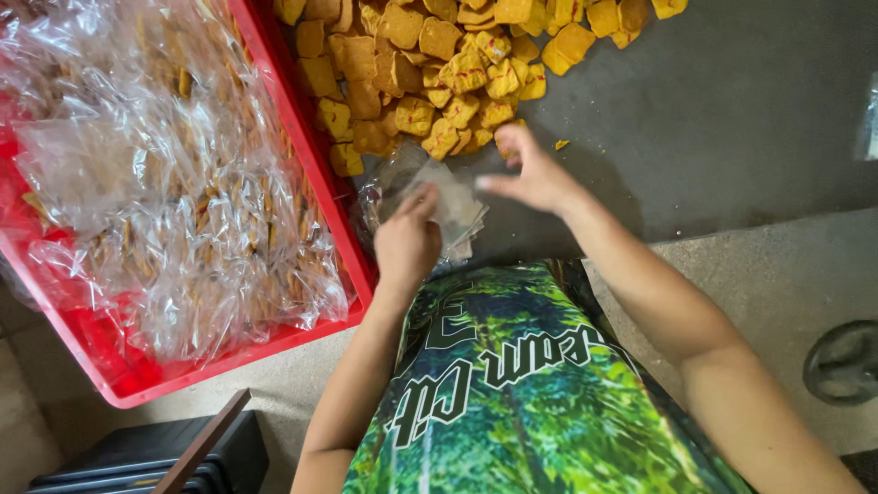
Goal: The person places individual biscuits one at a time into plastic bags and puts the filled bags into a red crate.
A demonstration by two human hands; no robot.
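Two hands at work over a small stack of clear plastic bags (pixel 448 206), lying on the dark mat (pixel 732 119) just below a heap of yellow square crackers (pixel 439 64) with red flecks. Left hand (pixel 407 242) pressed down on the stack, fingers curled onto the top sheet, apparently pinching or sliding one bag free, though motion blur hides whether anything is actually clamped. Right hand (pixel 535 174) hovering just beside the near edge of the heap, fingers spread and loose, holding nothing visible. Beside the left arm, a red crate (pixel 311 183) piled with filled, see-through packets (pixel 165 183) of the same crackers. Judged from this layout: bag-picking stage of packing, with one empty bag being separated and no crackers yet gathered. Next move likely calls for lifting a single sheet clear of the rest, opening its mouth, and bringing the free right hand onto the crackers closest to it.
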